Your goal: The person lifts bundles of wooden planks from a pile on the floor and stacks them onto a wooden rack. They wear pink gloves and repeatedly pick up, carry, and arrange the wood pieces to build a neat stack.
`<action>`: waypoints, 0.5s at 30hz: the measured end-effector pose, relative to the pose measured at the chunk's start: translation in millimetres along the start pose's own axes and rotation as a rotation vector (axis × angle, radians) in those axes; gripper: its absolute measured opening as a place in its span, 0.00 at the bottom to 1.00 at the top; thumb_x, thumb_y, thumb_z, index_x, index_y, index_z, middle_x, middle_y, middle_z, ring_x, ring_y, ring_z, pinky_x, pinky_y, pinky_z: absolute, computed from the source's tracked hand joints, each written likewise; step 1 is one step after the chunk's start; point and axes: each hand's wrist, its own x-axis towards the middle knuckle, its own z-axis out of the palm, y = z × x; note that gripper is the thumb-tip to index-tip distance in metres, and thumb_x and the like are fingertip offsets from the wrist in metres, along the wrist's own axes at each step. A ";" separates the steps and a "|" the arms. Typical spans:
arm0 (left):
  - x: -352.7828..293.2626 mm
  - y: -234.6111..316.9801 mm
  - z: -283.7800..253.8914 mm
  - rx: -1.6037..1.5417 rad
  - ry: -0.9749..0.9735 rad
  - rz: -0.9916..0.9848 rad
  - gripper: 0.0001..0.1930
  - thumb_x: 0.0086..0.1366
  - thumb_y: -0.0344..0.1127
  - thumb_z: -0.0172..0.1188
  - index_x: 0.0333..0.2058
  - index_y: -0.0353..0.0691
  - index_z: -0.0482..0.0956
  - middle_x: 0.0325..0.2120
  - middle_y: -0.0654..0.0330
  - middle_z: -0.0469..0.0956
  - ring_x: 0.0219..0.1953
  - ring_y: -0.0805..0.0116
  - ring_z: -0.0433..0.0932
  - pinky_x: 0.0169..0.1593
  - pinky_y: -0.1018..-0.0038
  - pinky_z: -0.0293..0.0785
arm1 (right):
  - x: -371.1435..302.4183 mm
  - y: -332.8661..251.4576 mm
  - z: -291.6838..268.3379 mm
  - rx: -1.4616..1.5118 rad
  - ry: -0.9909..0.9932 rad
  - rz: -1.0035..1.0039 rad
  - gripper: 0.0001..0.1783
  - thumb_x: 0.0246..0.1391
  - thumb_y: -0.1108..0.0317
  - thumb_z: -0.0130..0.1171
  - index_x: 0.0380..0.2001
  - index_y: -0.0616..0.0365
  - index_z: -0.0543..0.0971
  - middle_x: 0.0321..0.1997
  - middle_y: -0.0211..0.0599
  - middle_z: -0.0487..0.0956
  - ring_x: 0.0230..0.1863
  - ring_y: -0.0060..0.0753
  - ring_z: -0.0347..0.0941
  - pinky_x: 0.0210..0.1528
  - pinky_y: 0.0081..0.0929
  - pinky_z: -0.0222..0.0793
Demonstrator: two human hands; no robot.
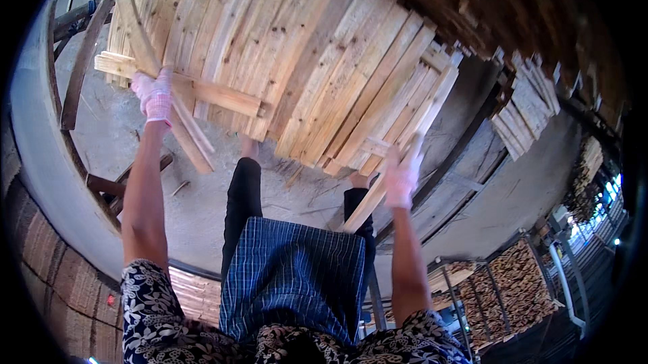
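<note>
My left hand (154,97), in a pinkish-white knit glove, is closed around narrow wooden slats (137,32). They slant across the left end of a broad layer of pale boards (270,47). Under that grip a short crosswise board (226,97) lies over the layer. On the right, my gloved right hand (403,178) is blurred by motion but wraps round a long wooden slat (365,207). This slat runs from the right edge of the layer down toward my right leg.
Dark stacked wood (513,0) looms at the upper right, with a smaller bundle of boards (526,111) below it. A wooden frame (81,77) stands at the left. Wood piles (516,290) fill a rack at the lower right. Scraps lie on the concrete floor (290,205).
</note>
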 end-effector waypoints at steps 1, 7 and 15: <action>-33.9 30.5 -7.3 -0.134 -0.078 0.008 0.35 0.51 0.50 0.72 0.45 0.28 0.67 0.41 0.44 0.69 0.41 0.48 0.73 0.49 0.50 0.73 | 23.7 13.2 -0.1 -0.012 0.005 0.013 0.42 0.63 0.52 0.54 0.74 0.52 0.51 0.60 0.64 0.67 0.54 0.69 0.70 0.57 0.52 0.69; -251.3 179.7 9.7 -0.177 -0.317 0.433 0.25 0.53 0.41 0.72 0.39 0.33 0.67 0.35 0.50 0.66 0.39 0.54 0.68 0.48 0.56 0.69 | 97.5 60.0 88.8 0.161 0.013 -0.366 0.35 0.65 0.59 0.52 0.73 0.50 0.56 0.60 0.59 0.69 0.59 0.63 0.69 0.62 0.47 0.66; -430.5 334.6 111.6 -0.144 -0.603 0.455 0.31 0.54 0.43 0.69 0.52 0.35 0.67 0.49 0.43 0.69 0.53 0.41 0.70 0.54 0.50 0.72 | 117.4 43.8 3.9 1.004 -0.227 0.125 0.42 0.64 0.52 0.56 0.75 0.45 0.51 0.64 0.54 0.71 0.58 0.56 0.74 0.63 0.40 0.67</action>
